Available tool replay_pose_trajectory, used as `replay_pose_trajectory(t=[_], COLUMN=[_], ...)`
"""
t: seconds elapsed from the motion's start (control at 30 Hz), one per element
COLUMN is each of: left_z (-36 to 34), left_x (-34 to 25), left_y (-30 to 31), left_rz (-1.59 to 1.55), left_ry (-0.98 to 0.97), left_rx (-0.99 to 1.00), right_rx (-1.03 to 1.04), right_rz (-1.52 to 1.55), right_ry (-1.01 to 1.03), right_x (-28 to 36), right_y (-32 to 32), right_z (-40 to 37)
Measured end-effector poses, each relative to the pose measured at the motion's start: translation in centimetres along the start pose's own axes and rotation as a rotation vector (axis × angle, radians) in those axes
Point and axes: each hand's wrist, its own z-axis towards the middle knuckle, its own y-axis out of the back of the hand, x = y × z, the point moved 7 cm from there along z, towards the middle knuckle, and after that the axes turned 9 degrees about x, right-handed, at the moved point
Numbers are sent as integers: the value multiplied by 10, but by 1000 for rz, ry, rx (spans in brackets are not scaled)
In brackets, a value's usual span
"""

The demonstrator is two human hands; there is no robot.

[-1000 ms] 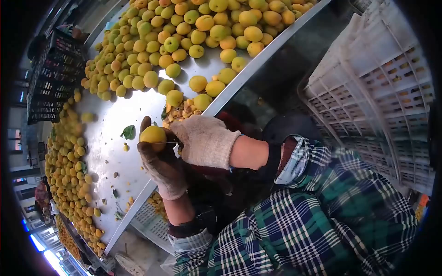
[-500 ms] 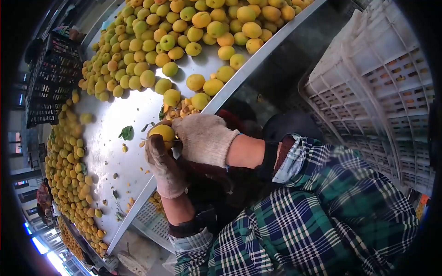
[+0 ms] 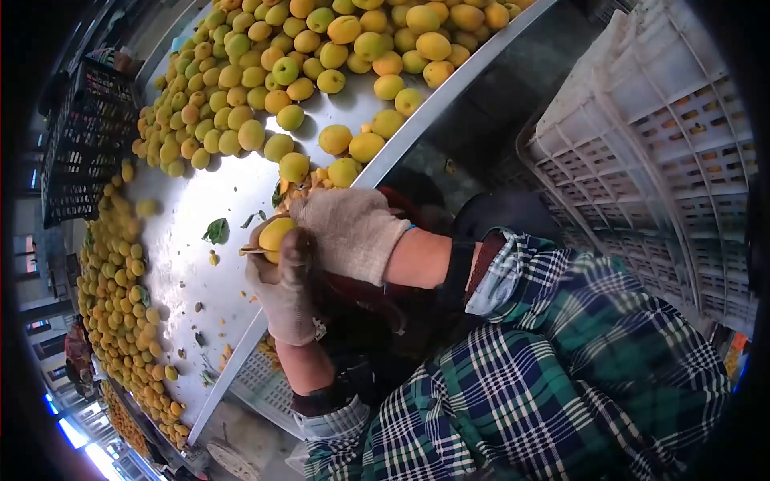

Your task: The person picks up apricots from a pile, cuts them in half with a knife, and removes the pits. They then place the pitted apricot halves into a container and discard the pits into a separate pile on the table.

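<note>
A yellow apricot [image 3: 276,233] is gripped between the thumb and fingers of my left hand [image 3: 282,297], in a pale glove with dark, stained fingertips. My right hand [image 3: 351,232], in a beige knitted glove, is curled closed against the same apricot's side; its fingertips are mostly hidden, so what they hold cannot be made out. Just beyond the hands, small orange fruit pieces [image 3: 317,178] lie at the metal table's edge, beside a few whole apricots [image 3: 345,171].
A large heap of apricots [image 3: 265,72] covers the far part of the metal table [image 3: 188,240], with another pile [image 3: 120,297] along its left side. Leaves [image 3: 216,231] and scraps lie between. White crates [image 3: 642,136] stand at right, a black crate [image 3: 88,144] at far left.
Both hands have shifted slightly left with the apricot. My left thumb now lies over the apricot's right side, and the apricot has turned in the grip.
</note>
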Motion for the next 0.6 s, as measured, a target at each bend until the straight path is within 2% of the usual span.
replay_pose_trajectory(t=[0.1,0.2,0.33,0.4,0.6], left_z=[-3,-4,-11,-11,-10], left_x=[-6,-10,-7,-13,-21], left_y=[-3,1,4,3,-5], left_rz=[68,119,-34,51,144], left_ry=[-6,43,51,16,-34], left_rx=[-42,12,-20,13,86], right_rx=[-120,92,111,120,125], right_rz=[68,66,102,130,180], right_ry=[76,66,152,263,373], right_x=[1,5,8,12,14], right_y=[4,-1,-3,-8,1], right_z=[-5,-3,-2,2,-1])
